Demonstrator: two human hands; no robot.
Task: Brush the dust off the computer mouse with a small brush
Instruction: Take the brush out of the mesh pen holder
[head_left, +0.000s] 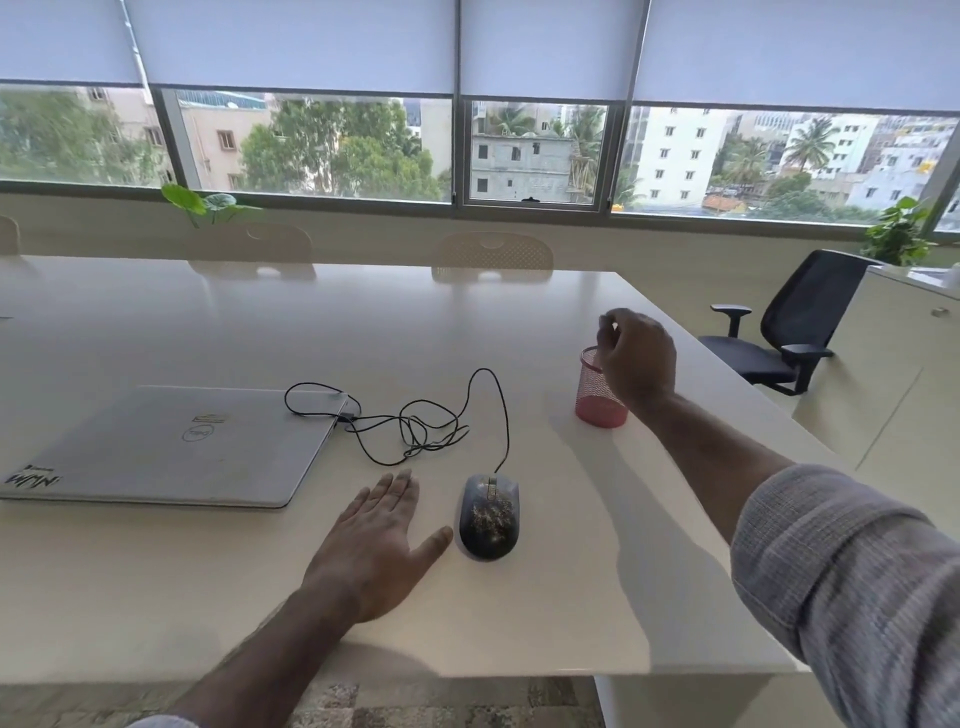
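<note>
A black wired computer mouse (489, 517) speckled with pale dust lies on the white table (571, 597) near the front edge, its cable (415, 426) looping back to the laptop. My left hand (379, 540) rests flat on the table just left of the mouse, fingers straight, thumb almost touching it. My right hand (636, 358) hovers over a pink mesh cup (597, 395) at the right, fingertips bunched downward at the cup's rim. No brush shows; whatever is between those fingertips is hidden.
A closed silver laptop (171, 447) lies at the left with the mouse cable plugged into its side. The table's right edge runs close behind the pink cup. A black office chair (789, 322) stands beyond that edge. Beige chairs line the far side.
</note>
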